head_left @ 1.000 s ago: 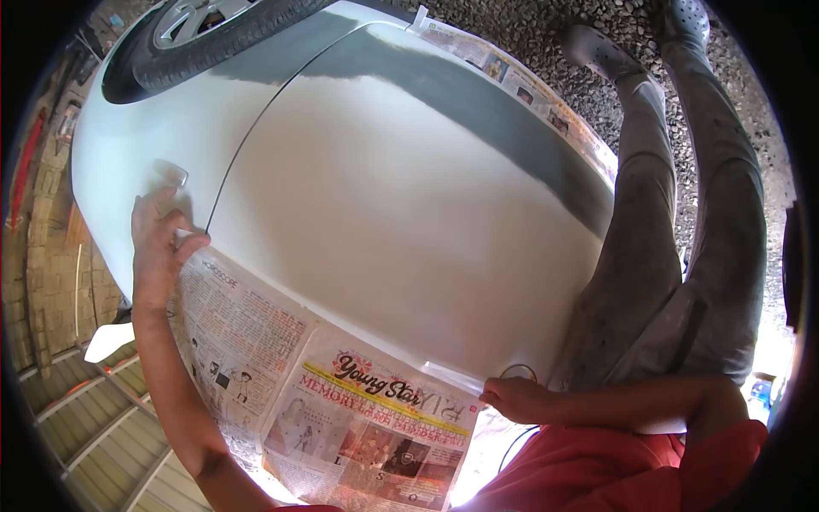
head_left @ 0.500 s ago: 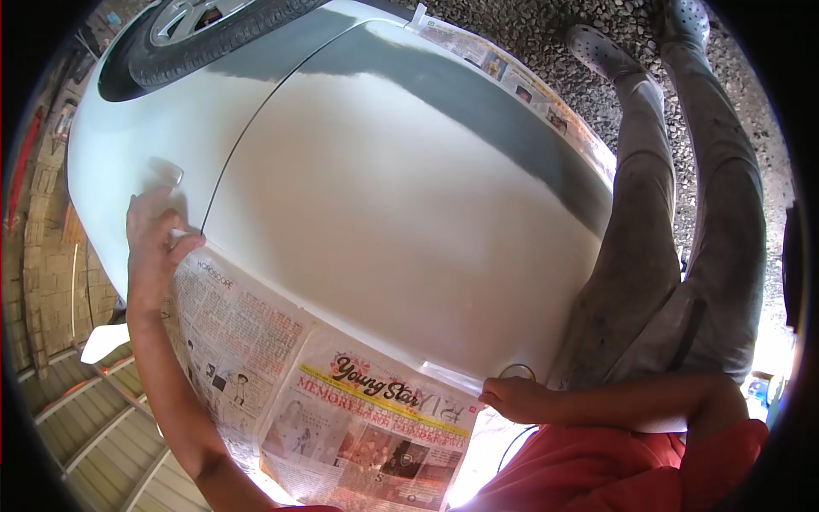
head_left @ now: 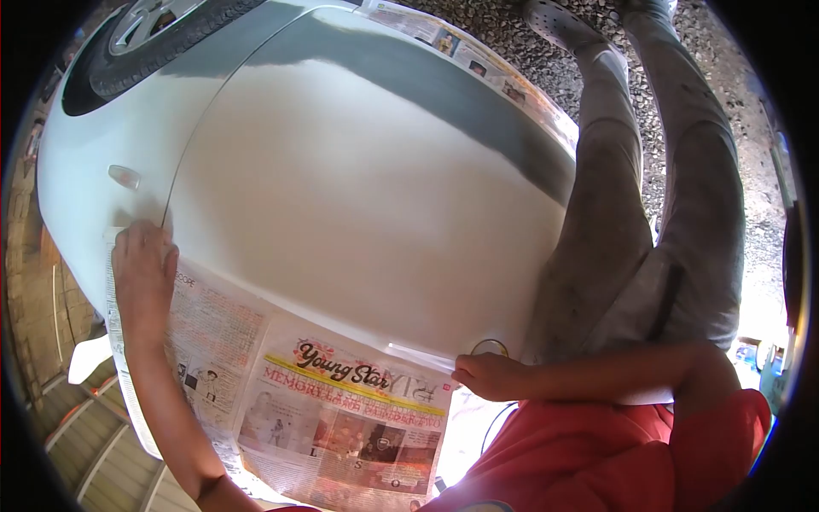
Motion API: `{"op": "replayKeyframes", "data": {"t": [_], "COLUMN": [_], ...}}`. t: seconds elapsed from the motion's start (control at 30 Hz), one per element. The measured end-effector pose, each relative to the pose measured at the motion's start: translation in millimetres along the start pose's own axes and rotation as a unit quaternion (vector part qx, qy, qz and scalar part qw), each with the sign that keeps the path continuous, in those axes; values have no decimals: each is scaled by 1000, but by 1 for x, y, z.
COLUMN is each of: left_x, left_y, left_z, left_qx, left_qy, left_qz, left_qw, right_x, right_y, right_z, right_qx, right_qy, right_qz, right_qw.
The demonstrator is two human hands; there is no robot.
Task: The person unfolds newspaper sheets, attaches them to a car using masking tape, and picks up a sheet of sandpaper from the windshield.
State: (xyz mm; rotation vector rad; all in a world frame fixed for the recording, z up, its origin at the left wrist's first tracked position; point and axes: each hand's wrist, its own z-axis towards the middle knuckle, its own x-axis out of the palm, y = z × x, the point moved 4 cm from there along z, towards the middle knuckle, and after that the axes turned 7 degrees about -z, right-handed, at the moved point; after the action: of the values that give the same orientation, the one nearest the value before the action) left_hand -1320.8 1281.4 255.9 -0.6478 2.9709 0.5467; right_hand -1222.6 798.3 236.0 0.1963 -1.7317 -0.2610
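A newspaper sheet (head_left: pixel 341 427) hangs along the edge of a pale car door (head_left: pixel 341 196). My left hand (head_left: pixel 145 273) is at the sheet's upper left part, by the seam between door and fender, back of the hand up, fingers bent together on the paper's edge; its fingertips are partly hidden. At the sheet's upper right corner my right hand (head_left: pixel 493 376) is closed, pinching the edge. A shiny whitish strip (head_left: pixel 420 356) runs along the paper's top edge beside that hand.
A car wheel (head_left: pixel 158 38) is at the upper left, with a small side lamp (head_left: pixel 124 177) on the fender. A dark grey patch (head_left: pixel 444 85) crosses the door, and more newspaper (head_left: pixel 478 64) lines its far edge. My legs (head_left: pixel 614 205) stand on gravel (head_left: pixel 478 19) at the right.
My left hand has turned its back upward and come down onto the paper's edge; newspaper now shows on its left side, over the fender. My right hand keeps its hold. The view has shifted.
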Motion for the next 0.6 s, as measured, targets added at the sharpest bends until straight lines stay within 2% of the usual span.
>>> {"op": "replayKeyframes", "data": {"t": [0.1, 0.2, 0.3, 0.4, 0.5, 0.6], "left_x": [2, 5, 13, 27, 9, -6], "left_y": [-2, -5, -3, -20, -53, -87], "left_z": [-5, -9, -19, -56, -79, -105], "left_qx": [21, 38, 3, 85, 52, 97], "left_qy": [17, -28, 19, 2, 123, 200], "left_qz": [-44, -56, -41, 16, -44, -90], "left_qw": [999, 997, 999, 996, 990, 971], "right_x": [-1, -2, -2, -2, 0, 0], "right_y": [4, 7, 13, 18, 20, 25], "right_z": [-5, -6, -10, -11, -12, -19], "right_qx": [8, 8, 19, 16, 61, 76], "right_qy": [-48, -64, -104, -128, -130, -148], "right_qz": [1, -4, 9, 4, 17, 16], "right_qw": [999, 998, 994, 992, 989, 986]}}
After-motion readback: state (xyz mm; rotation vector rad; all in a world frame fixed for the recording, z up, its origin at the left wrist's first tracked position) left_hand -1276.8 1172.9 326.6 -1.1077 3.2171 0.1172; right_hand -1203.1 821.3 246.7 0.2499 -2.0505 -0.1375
